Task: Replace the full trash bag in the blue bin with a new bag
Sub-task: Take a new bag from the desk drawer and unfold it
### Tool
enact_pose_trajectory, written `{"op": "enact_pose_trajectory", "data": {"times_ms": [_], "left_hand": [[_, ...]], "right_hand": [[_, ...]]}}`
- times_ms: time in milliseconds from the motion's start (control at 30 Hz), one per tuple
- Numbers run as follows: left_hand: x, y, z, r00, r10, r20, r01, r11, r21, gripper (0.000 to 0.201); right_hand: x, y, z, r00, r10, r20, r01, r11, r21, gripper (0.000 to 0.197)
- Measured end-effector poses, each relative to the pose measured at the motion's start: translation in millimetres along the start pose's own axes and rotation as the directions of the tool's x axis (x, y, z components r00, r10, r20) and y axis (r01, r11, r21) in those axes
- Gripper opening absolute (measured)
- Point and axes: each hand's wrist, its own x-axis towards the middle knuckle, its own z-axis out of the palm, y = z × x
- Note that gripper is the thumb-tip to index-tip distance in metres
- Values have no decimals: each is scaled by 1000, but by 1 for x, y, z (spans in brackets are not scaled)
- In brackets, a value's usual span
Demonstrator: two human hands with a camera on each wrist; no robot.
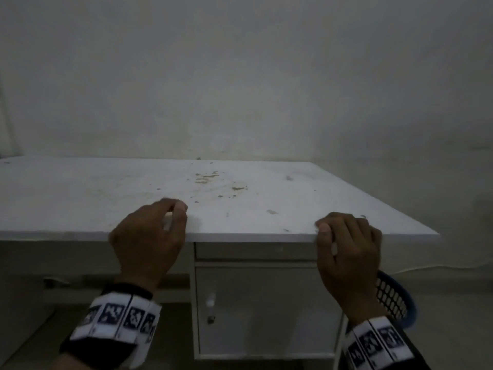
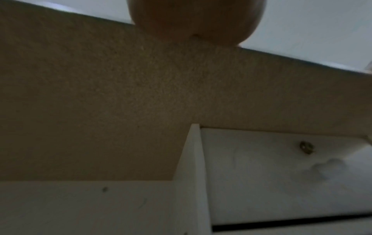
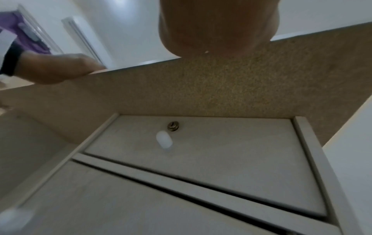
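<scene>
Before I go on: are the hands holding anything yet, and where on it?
Nothing is held. The left hand and right hand rest with curled fingers on the desk's front edge; no bag is in either.

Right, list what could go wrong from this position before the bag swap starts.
1. The blue mesh plastic bin sits low beside the white desk, mostly hidden behind the right hand; reaching blind could tip it.
2. Both hands, the left hand too, rest curled on the desk edge, so neither is ready.

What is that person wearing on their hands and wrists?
The left hand and right hand are bare, without gloves. Each wrist carries a white band printed with square dark-blue-and-white block markers, over a black strap or cuff.
</scene>
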Motion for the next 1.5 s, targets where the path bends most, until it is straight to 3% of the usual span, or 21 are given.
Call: {"op": "enact_pose_trajectory", "data": {"times_ms": [100,267,367,467,500,567,633,667,700,767,800,933,1000,1067,1167,1267,1300,1333,1400,1433,1500], "left_hand": [[14,2,-6,993,-98,-61,91,990,-111,34],[23,-3,-6,997,-28,-72,30,999,26,31],[20,-4,-4,994,-25,-102,28,999,25,29],[17,-4,-3,994,-12,-111,12,1000,4,32],[17,-4,-3,994,-12,-107,11,1000,-3,33],[17,-2,-4,995,-17,-100,15,1000,-12,34],[17,-2,-6,995,-12,-97,11,1000,-10,35],[16,-1,-6,995,-9,-98,8,1000,-7,35],[16,-2,-6,995,-6,-101,5,1000,-5,35],[17,-2,-5,995,-4,-103,5,1000,6,34],[17,-2,-5,996,-6,-94,8,1000,17,34],[17,0,-6,998,-31,-47,34,998,50,32],[17,2,-6,998,-42,-38,44,997,63,32],[17,1,-6,998,-51,-28,53,996,66,31],[16,1,-6,999,-41,-10,41,997,62,32],[13,2,-8,999,-49,20,48,997,54,24],[12,1,-8,999,-41,26,40,998,47,23],[10,-1,-8,999,-13,32,12,999,48,24],[6,-4,-7,996,66,63,-70,995,71,34],[5,-5,-7,991,100,86,-108,991,83,40],[2,-8,-10,979,158,131,-169,983,77,49]], "right_hand": [[-5,-4,-2,1000,14,-4,-14,1000,5,33],[-20,-23,-1,982,161,-102,-147,980,131,24],[-43,-48,-4,979,147,-144,-117,974,195,9],[-59,-56,8,981,156,112,-182,939,290,6],[-58,-55,16,939,234,254,-301,914,271,9],[-53,-48,34,775,393,496,-504,857,109,34],[-45,-39,52,639,470,609,-561,827,-50,57],[-39,-38,58,619,481,621,-545,832,-101,55],[-32,-39,60,655,477,587,-499,855,-138,46],[-21,-43,60,797,381,469,-314,924,-217,20],[-18,-43,60,819,323,474,-222,941,-257,13],[-19,-49,43,722,199,663,-18,963,-270,31],[-23,-50,35,759,132,638,54,963,-263,34],[-27,-59,16,746,181,641,-33,971,-236,22],[-46,-59,-12,720,249,648,-156,967,-199,42],[-45,-58,-42,577,256,776,-362,931,-38,46],[-45,-55,-47,581,262,770,-407,914,-4,43],[-43,-54,-53,659,271,702,-414,909,38,36],[-40,-59,-59,897,210,390,-275,954,119,21],[-37,-62,-59,950,149,273,-179,980,89,13],[-33,-61,-49,969,78,234,-74,997,-27,15]]}}
